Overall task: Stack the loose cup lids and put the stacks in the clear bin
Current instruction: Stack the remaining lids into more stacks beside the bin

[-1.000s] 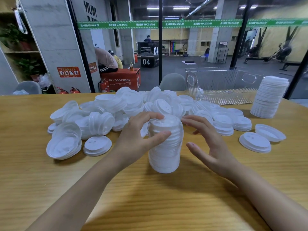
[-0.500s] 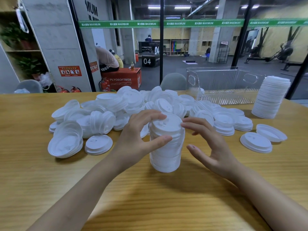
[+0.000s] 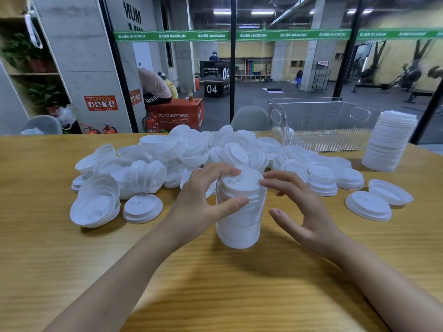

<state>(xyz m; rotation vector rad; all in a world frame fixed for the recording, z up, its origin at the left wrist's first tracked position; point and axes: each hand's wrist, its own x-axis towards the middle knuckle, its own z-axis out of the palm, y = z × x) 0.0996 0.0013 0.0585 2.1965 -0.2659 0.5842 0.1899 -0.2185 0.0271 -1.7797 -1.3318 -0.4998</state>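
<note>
Left hand [image 3: 199, 200] grips the stack of white cup lids [image 3: 239, 224], right hand [image 3: 304, 212] open beside its top; I'd press straight down to seat them before lifting.

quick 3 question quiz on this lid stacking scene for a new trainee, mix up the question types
1. True or false: the tall stack stands inside the clear bin.
2. Which hand grips the middle stack? A) left hand B) right hand C) neither
3. Fill in: the right hand's fingers are ___ (spread or clenched).
Key: 1 false, it stands on the table beside the bin. 2 A. 3 spread.
</note>
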